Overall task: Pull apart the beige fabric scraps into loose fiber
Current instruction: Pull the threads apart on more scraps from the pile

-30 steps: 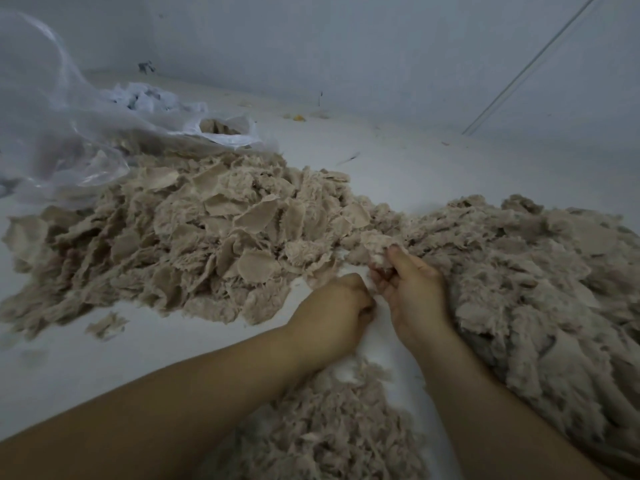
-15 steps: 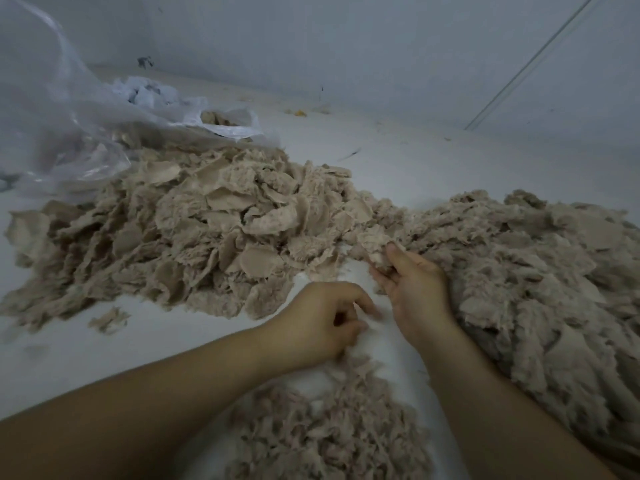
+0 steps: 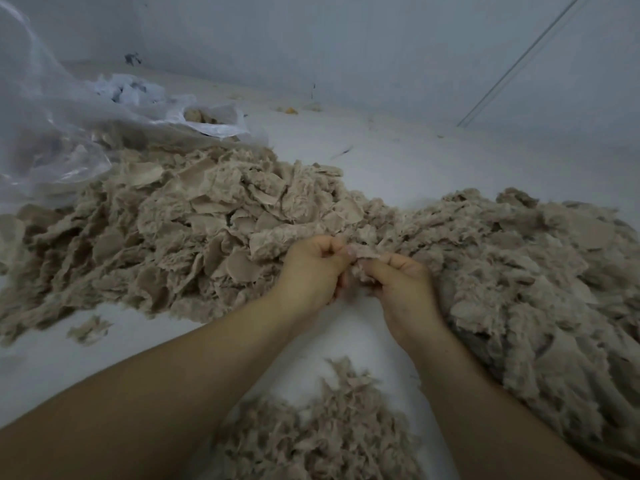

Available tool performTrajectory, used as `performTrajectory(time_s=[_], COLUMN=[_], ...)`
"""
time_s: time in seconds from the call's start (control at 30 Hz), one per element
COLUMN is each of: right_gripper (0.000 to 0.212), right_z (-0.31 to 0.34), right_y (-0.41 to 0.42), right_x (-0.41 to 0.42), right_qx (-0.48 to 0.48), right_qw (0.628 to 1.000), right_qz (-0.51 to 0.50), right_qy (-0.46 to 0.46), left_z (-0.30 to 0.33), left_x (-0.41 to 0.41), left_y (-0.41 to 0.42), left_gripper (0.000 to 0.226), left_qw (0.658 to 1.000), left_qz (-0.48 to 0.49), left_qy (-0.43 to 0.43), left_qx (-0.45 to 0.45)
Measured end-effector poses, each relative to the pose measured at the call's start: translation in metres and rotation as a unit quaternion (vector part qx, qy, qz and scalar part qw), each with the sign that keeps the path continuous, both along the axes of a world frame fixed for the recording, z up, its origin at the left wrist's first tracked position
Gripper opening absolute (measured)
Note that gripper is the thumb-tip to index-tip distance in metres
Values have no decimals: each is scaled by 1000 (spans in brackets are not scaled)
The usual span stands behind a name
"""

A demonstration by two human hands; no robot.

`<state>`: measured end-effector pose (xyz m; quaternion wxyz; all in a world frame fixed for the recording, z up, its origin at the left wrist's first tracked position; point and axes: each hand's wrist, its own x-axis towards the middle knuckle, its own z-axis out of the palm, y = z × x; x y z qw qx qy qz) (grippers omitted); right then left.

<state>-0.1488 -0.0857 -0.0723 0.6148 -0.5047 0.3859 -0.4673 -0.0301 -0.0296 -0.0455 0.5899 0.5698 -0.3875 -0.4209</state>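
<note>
Now a beige fabric scrap (image 3: 362,258) is pinched between both hands in front of the heaps, the left hand (image 3: 311,271) having come up from the small pile of loose fiber (image 3: 332,427) below to join the right hand (image 3: 398,285), which held this piece alone a moment ago; by my judgement a fresh pull is starting, with most of the work left. Around them lie the pile of whole scraps (image 3: 180,230) on the left and a fluffier heap (image 3: 519,271) on the right, on a white surface (image 3: 433,161), with a clear plastic bag (image 3: 69,109) beyond. No brand, label or writing can be read anywhere.
</note>
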Motion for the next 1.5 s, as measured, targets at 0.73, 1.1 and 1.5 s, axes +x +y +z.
performTrajectory(time_s=[0.73,1.1,1.5], right_gripper=[27,38,30], right_z=[2,2,3], right_y=[4,0,-5], right_x=[4,4,3], right_qx=[-3,47,93], right_qw=[1000,997,976], right_qz=[-6,-55,-114], right_qy=[-10,-38,-159], left_z=[-20,-9,-23], left_x=[29,35,79], left_y=[12,13,4], left_gripper=[47,23,29], left_qw=[998,919,662], left_qz=[-54,183,-69], left_qy=[13,-337,-746], left_qx=[25,-89,-27])
